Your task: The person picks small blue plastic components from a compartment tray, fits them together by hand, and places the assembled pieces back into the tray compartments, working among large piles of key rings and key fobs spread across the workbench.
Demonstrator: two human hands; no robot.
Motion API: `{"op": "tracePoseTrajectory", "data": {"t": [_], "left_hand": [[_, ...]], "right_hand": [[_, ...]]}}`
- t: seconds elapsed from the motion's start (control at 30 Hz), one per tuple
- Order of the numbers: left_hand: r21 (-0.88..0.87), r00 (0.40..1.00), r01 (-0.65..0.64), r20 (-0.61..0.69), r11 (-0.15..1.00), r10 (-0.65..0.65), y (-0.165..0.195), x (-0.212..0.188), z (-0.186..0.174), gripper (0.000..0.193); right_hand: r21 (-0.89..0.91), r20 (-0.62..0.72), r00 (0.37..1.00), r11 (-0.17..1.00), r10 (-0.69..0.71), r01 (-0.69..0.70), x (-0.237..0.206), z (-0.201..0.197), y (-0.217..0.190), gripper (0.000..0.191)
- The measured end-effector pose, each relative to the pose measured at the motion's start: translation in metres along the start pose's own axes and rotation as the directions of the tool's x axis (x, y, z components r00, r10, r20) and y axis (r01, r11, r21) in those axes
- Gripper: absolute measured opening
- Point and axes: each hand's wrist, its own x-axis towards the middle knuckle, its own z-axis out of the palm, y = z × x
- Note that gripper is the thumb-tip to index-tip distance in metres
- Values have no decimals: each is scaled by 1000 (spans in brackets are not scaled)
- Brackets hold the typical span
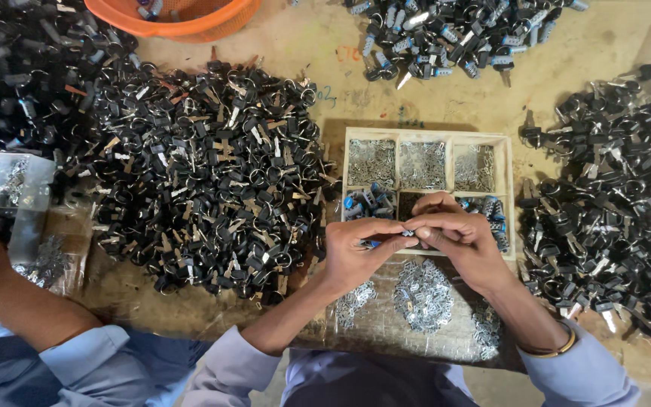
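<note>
At the bottom of the frame, pale blue sleeves lead up to the person's two hands, which meet at centre right, just over the near edge of a wooden tray [429, 136]. The left hand [356, 252] has its fingers pinched shut on a small blue-and-metal part [373, 243]; the right hand [453, 237], a gold bangle [548, 348] on its wrist, curls its fingers tight around the same small piece from the other side. What exactly lies between the fingertips is too small to tell.

Just below the hands, loose heaps of small shiny metal clips [423, 295] lie on a clear plastic sheet. The tray is split into compartments: the far row holds more silvery clips, the near row blue-tipped pieces.

As a judgement, much is already done and much is left: large mounds of black keys with rings [205, 173] fill the table [303, 45] at centre left, with another mound [604, 218] at the right edge.

At lower left, another person's forearm [9, 301] rests beside clear bags of metal bits. Farther off, a pile of blue-marked black keys [446, 34] lies at upper centre, and an orange plastic basket [182, 19] sits at upper left.
</note>
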Motion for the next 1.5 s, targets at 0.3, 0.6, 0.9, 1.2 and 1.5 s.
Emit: {"op": "tracePoseTrajectory", "data": {"t": [0.3, 0.6, 0.9, 1.2, 1.5], "left_hand": [[-64, 1000, -16, 4, 998, 16, -5, 0, 2, 21], [-31, 1000, 6, -8, 1000, -7, 0, 2, 0, 21], [21, 1000, -18, 3, 1000, 18, 4, 3, -1, 23], [40, 1000, -2, 22, 999, 1, 3, 4, -1, 23], [20, 1000, 4, 23, 1000, -5, 2, 2, -2, 27]], "right_hand": [[-857, -14, 962, 499, -273, 129, 8, -8, -18, 24], [-893, 5, 947, 424, -322, 149, 7, -16, -27, 13], [-795, -51, 910, 568, -412, 212, 1, -9, -38, 15], [-316, -61, 971, 927, -231, 201, -5, -3, -16, 15], [-457, -16, 978, 871, -208, 178, -4, 2, -19, 16]]}}
